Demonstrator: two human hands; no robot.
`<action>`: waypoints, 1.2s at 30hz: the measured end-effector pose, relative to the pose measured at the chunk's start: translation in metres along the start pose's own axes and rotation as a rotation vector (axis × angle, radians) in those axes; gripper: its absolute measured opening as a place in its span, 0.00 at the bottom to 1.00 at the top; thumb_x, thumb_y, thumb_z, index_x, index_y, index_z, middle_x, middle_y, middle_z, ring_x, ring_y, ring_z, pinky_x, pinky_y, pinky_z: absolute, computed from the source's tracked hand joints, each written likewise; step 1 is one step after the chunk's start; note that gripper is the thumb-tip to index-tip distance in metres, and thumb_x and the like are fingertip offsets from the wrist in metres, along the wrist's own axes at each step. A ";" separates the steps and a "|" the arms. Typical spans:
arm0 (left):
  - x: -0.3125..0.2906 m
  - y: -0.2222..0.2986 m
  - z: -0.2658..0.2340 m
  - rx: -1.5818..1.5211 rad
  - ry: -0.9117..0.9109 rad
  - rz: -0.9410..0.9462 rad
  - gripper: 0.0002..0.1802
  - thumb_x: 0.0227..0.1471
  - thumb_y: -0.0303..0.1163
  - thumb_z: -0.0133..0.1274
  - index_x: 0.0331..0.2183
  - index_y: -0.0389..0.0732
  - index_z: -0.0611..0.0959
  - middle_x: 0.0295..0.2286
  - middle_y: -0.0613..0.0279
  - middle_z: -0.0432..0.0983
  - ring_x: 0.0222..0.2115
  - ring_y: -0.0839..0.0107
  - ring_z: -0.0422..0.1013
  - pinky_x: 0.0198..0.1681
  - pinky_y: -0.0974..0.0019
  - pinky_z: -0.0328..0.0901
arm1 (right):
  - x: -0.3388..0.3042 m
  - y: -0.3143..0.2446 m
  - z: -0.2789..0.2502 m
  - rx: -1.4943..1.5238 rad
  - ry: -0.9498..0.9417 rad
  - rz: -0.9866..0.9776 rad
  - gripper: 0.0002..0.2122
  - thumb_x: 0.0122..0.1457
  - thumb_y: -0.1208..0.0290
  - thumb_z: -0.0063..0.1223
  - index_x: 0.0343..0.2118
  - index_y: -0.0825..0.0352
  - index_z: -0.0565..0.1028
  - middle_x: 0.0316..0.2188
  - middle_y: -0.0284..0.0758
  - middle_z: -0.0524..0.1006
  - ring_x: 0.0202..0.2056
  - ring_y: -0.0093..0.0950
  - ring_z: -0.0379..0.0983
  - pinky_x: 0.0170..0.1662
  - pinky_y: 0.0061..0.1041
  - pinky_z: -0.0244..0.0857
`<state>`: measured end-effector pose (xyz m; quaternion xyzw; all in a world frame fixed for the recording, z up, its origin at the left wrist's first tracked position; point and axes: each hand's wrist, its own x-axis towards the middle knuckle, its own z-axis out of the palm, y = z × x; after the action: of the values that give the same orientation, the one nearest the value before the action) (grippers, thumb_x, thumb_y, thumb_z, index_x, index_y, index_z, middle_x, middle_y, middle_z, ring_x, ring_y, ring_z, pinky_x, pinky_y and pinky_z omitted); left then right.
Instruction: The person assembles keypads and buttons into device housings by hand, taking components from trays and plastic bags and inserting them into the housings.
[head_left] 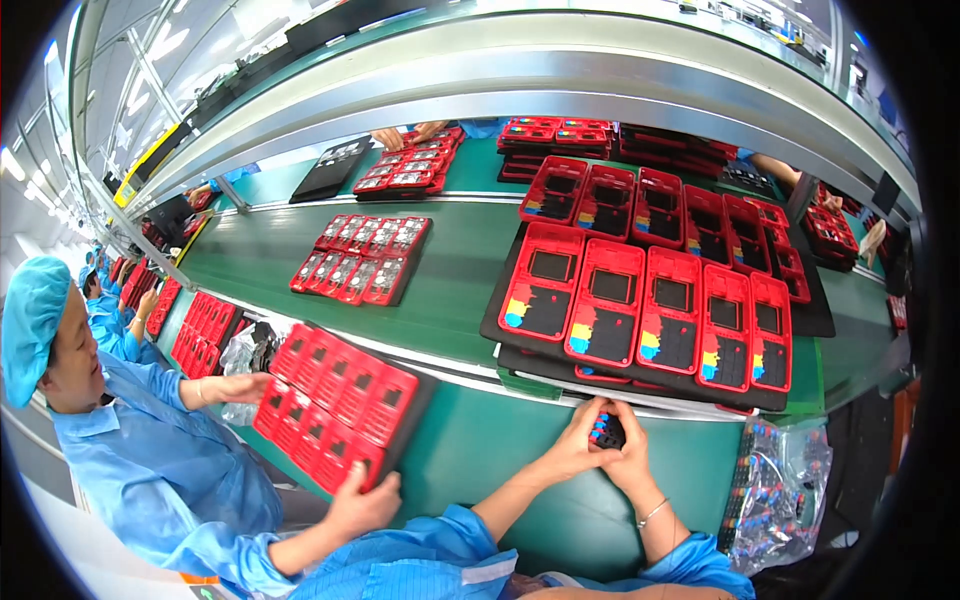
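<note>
Both my hands are closed around a small black rubber keypad with blue and red spots, at the far edge of the green bench. From its left side my left hand grips it; on the right, my right hand, with a thin bracelet on the wrist, meets it at the fingertips. Part of the keypad is hidden by my fingers. Just beyond lies a black tray of red phone housings, the front ones showing black keypads with yellow, blue and red patches.
A clear plastic bag of coloured keypads lies to my right. On my left a co-worker in blue holds a tray of red housings. Another tray rests on the green conveyor. A metal shelf beam crosses above.
</note>
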<state>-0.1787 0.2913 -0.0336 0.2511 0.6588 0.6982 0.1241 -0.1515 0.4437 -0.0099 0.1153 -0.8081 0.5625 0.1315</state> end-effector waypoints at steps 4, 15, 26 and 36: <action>0.001 -0.004 -0.009 0.071 -0.124 -0.005 0.64 0.51 0.47 0.69 0.71 0.32 0.45 0.67 0.40 0.48 0.69 0.48 0.47 0.71 0.55 0.46 | 0.000 0.004 -0.002 0.077 -0.031 0.094 0.38 0.44 0.73 0.74 0.61 0.67 0.66 0.48 0.39 0.79 0.48 0.32 0.77 0.54 0.31 0.71; 0.001 0.026 -0.019 0.141 -0.032 -0.171 0.40 0.51 0.39 0.68 0.61 0.34 0.71 0.52 0.46 0.77 0.52 0.61 0.75 0.57 0.60 0.69 | -0.005 -0.010 -0.001 -0.184 -0.159 -0.048 0.51 0.45 0.72 0.74 0.70 0.70 0.50 0.59 0.47 0.61 0.57 0.41 0.64 0.63 0.37 0.62; -0.168 0.073 -0.092 -0.509 0.219 -0.063 0.31 0.52 0.23 0.67 0.57 0.37 0.74 0.48 0.58 0.78 0.49 0.70 0.75 0.54 0.64 0.72 | -0.058 -0.067 0.083 0.990 -0.173 0.577 0.34 0.62 0.76 0.54 0.70 0.70 0.55 0.68 0.47 0.61 0.69 0.40 0.59 0.72 0.38 0.52; -0.313 0.084 -0.136 -0.756 0.918 0.080 0.28 0.65 0.47 0.55 0.57 0.39 0.71 0.49 0.48 0.76 0.49 0.54 0.76 0.55 0.44 0.72 | -0.040 -0.080 0.197 1.043 -0.118 0.857 0.14 0.61 0.76 0.60 0.48 0.71 0.72 0.46 0.42 0.79 0.46 0.35 0.78 0.51 0.30 0.74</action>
<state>0.0281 0.0081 -0.0108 -0.1133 0.3410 0.9256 -0.1191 -0.1036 0.2328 -0.0189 -0.1364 -0.4111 0.8740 -0.2202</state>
